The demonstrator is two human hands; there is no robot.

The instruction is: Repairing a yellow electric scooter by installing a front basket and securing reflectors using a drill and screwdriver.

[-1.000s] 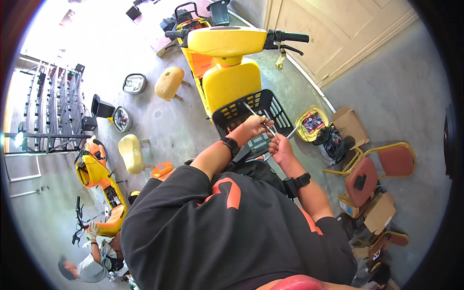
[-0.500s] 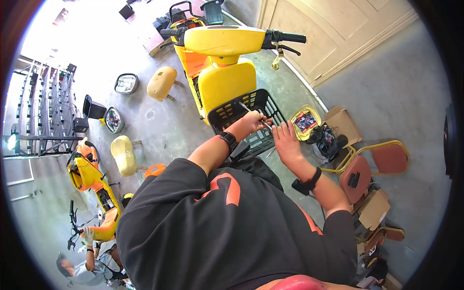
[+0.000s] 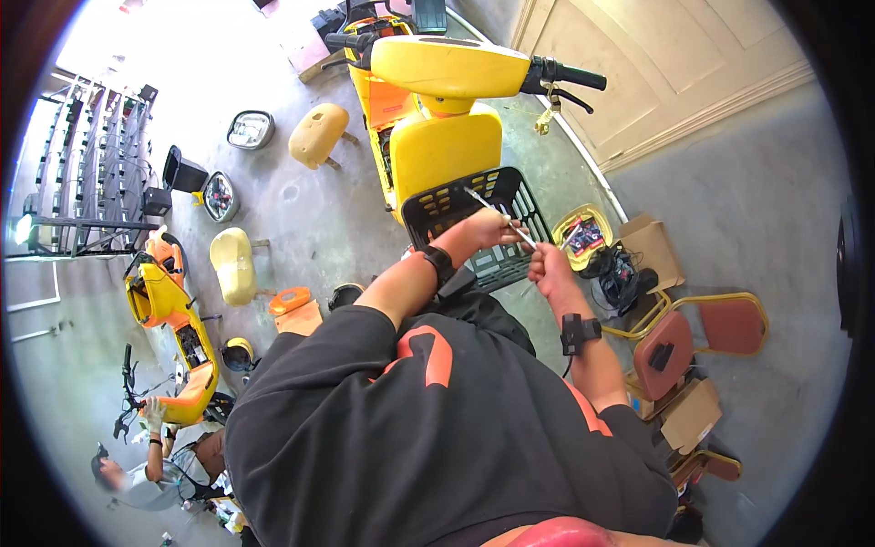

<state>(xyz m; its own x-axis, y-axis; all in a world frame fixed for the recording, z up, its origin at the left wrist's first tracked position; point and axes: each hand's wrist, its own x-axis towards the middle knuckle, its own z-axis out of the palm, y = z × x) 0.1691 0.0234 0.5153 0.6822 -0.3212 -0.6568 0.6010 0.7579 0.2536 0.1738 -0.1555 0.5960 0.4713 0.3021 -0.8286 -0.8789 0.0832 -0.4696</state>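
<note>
A long thin silver metal tool (image 3: 486, 202) slants down from the black basket (image 3: 499, 182) on the front of a yellow scooter (image 3: 447, 146). My left hand (image 3: 495, 228) is closed around its middle, over the basket. At its lower end, beside the basket's right side, my right hand (image 3: 550, 266) has curled fingers gripping the tool. A short thin silver piece sticks up beside the right-hand fingers; whether it belongs to the same tool I cannot tell. The far tip rests against or near the basket's back wall.
Right of the basket stand a yellow tray (image 3: 583, 228) of small parts, a black bag (image 3: 622, 284), a cardboard box (image 3: 652, 246) and a reddish chair (image 3: 661, 351). Loose yellow covers (image 3: 234, 264) and lamps lie left. A co-worker (image 3: 150, 479) handles another scooter (image 3: 187, 392).
My right-hand fingers, stretched out before, are now curled round the tool's lower end. More of the tool shows between my hands. The whole view has shifted slightly.
</note>
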